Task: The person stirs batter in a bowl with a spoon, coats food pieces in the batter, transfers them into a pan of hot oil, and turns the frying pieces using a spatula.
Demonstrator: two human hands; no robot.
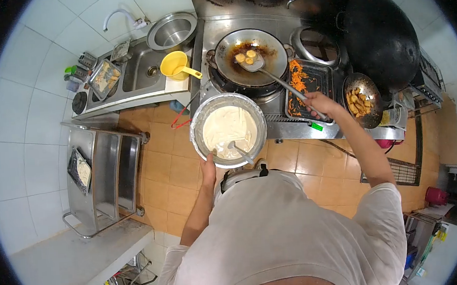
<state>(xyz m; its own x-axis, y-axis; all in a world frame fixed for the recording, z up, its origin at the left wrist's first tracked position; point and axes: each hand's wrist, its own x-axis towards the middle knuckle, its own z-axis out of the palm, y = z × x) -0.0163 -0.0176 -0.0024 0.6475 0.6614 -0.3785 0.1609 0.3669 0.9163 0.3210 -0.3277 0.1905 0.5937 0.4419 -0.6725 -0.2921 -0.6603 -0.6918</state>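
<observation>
Gripping the bowl [260, 132], your left fingers [209, 162] likely steady it; your right fingers [313, 102] clamp the ladle [282, 83], probably avoiding the wok's [272, 44] heat.

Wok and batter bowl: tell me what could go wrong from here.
The batter bowl seems to overhang the counter, so it might tip if the left hand slips. Yellow pieces in the wok could spatter the right hand, and the ladle might drip on the orange shreds.

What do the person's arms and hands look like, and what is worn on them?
The left hand and the right hand show no gloves. Both forearms are bare below short, loose, off-white sleeves without visible print; no wristwear shows.
</observation>
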